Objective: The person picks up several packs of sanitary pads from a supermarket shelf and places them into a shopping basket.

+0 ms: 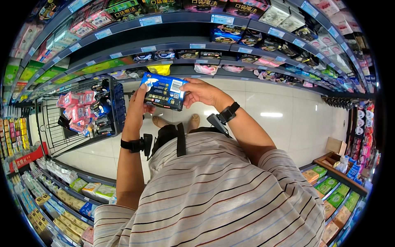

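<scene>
Both hands hold one blue and black packet (pixel 163 92) in front of the shelves, its printed side with a barcode facing up. At the packet's left end is my left hand (pixel 139 102), with the thumb on top and fingers underneath. My right hand (pixel 202 92) grips the opposite end, thumb near the barcode. To the left stands a wire shopping cart (pixel 55 129) with pink packets (pixel 78 108) and dark packets (pixel 101 106) heaped in it. Each wrist wears a black strap with a small device.
Store shelves (pixel 185 18) curve across the top with boxed and bagged packets on several levels. More shelves with tissue packs (pixel 92 190) lie at lower left. A wooden display stand (pixel 333 163) holds goods at lower right. Pale floor tiles (pixel 262 102) run between the shelves.
</scene>
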